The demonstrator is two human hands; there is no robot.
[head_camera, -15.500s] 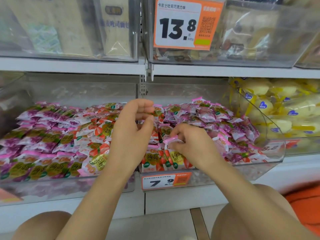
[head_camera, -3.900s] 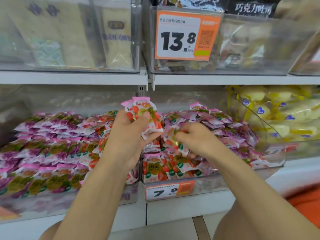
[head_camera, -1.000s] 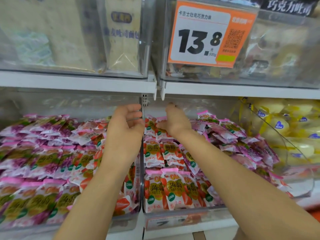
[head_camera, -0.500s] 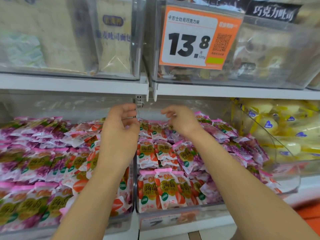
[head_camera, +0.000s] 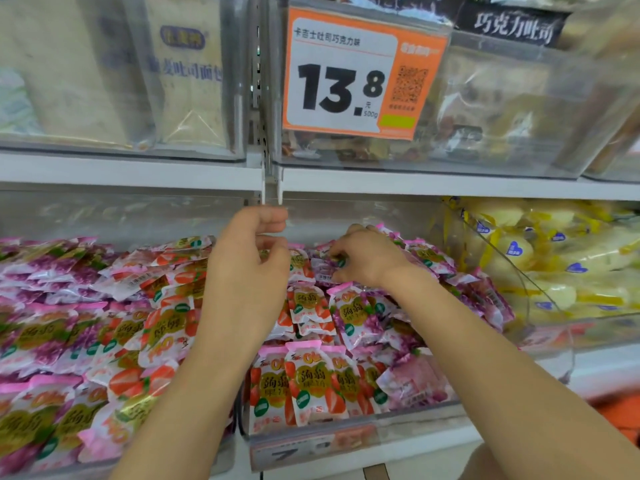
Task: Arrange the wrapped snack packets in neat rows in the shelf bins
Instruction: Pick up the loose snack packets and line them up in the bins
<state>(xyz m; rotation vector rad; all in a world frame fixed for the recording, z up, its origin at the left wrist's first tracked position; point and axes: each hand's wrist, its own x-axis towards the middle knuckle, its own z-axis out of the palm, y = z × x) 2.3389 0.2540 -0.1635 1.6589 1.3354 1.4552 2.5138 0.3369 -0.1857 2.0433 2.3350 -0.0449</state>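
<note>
Shelving fills my feed: a white shelf [head_camera: 138, 171] runs across, with clear bins above and below it. At far left, up top, pale bread bags [head_camera: 187, 74] stand behind clear plastic. Below them the left bin [head_camera: 121, 216] holds packets [head_camera: 104, 306], purple ones to the left and strawberry ones nearer the divider, lying overlapped in rough rows with pink tops pointing back.

Next comes the left hand [head_camera: 249, 268], raised over the divider between the two lower bins, back toward me. Its fingers [head_camera: 266, 216] are curled in toward the palm. From behind I cannot tell whether they hold anything. Packets lie under and on both sides of it.

Right of the divider, the middle bin [head_camera: 398, 420] has a front row of strawberry packets standing upright against its wall, with looser mixed ones heaped behind. Over it hangs an orange price tag [head_camera: 346, 74] reading 13.8.

My right hand [head_camera: 367, 258] reaches to the back of that heap, knuckles up, fingertips bent down and pinching a packet [head_camera: 323, 268] at the top of the pile. It sits just beside the left hand, the two apart.

Farther right, a third bin [head_camera: 516, 271] holds yellow packets [head_camera: 571, 258] with blue hearts.
</note>
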